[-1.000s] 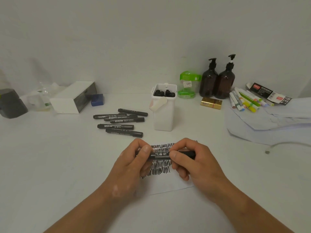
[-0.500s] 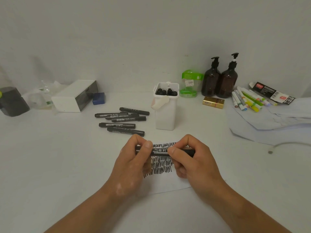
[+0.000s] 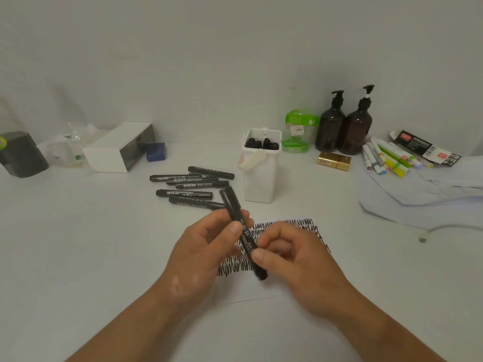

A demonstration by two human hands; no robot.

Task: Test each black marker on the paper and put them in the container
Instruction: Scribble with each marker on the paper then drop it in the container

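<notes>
A: One marker (image 3: pixel 244 233) was in play, then. Where did it sit?
B: On the near side of the container (image 3: pixel 261 184), held above the paper (image 3: pixel 261 291) by both hands. The left hand (image 3: pixel 206 246) pinched its upper barrel between thumb and fingers. The right hand (image 3: pixel 292 257) pinched the lower part the same way.
A: And its long axis?
B: Slanted. The far end pointed up and away, ending just left of the container's base. The near end dipped toward the person, over the scribbles (image 3: pixel 300 226). Which end carried the cap I could not tell.
A: So which way was the drop?
B: Ahead, and a little right of the far end. The container's mouth faced up, with dark marker tops inside, so I judged the marker would need standing nearly upright to go in.
A: Nearer hand?
B: Close call — the right hand lay more squarely in front of the container, so it looked the likelier carrier. Six more markers (image 3: pixel 190 184) lay flat just left of the container — untested, by my guess.
</notes>
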